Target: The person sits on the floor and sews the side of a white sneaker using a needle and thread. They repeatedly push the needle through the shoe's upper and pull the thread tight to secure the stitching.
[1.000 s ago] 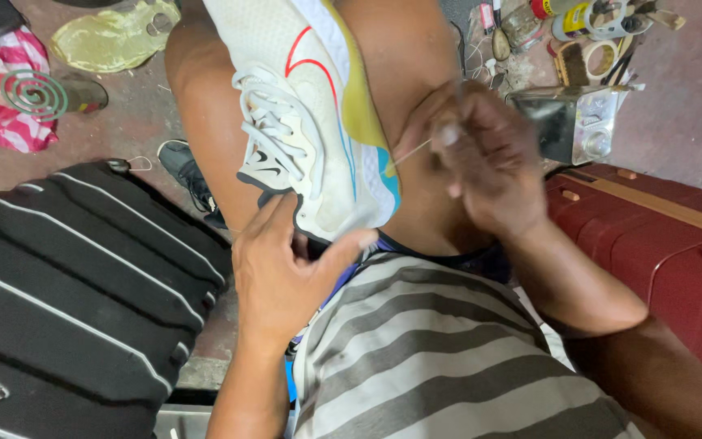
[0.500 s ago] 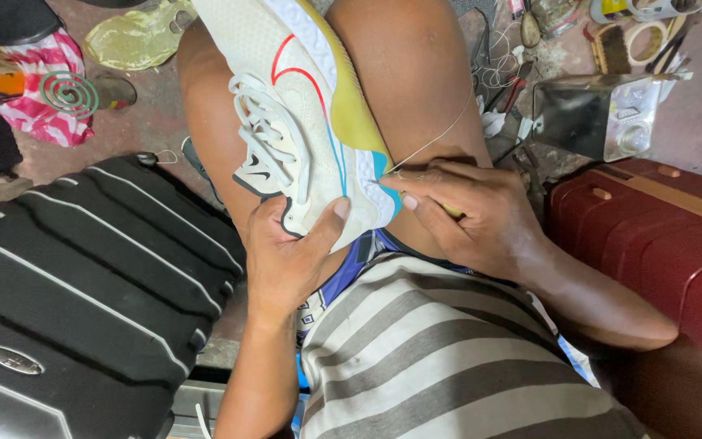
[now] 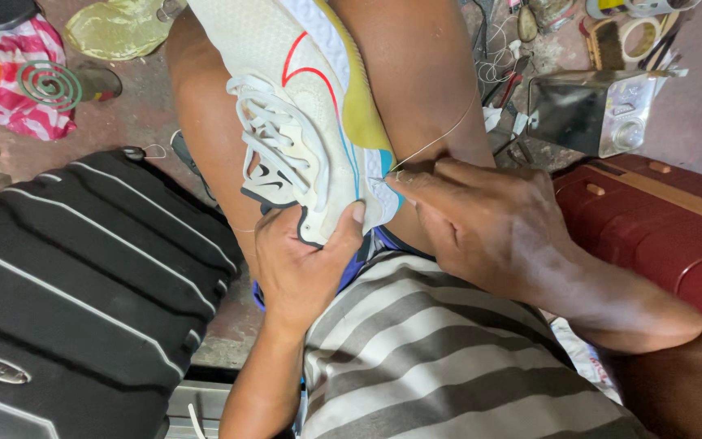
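Between the knees, both hands [image 3: 302,268] pinch the white sneaker [image 3: 302,138].

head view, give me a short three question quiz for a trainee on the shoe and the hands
1. True or false: the white lace-up sports shoe lies flat on the floor.
2. Which hand cups the shoe's heel end from below? A) left hand B) right hand
3. Fill in: a thin pale thread runs up from the fingertips of the ____ hand at the shoe's sole edge.

Key
1. False: it is held between the person's bare knees.
2. A. The black ribbed hard suitcase lies on that side, the dark red suitcase on the other.
3. right
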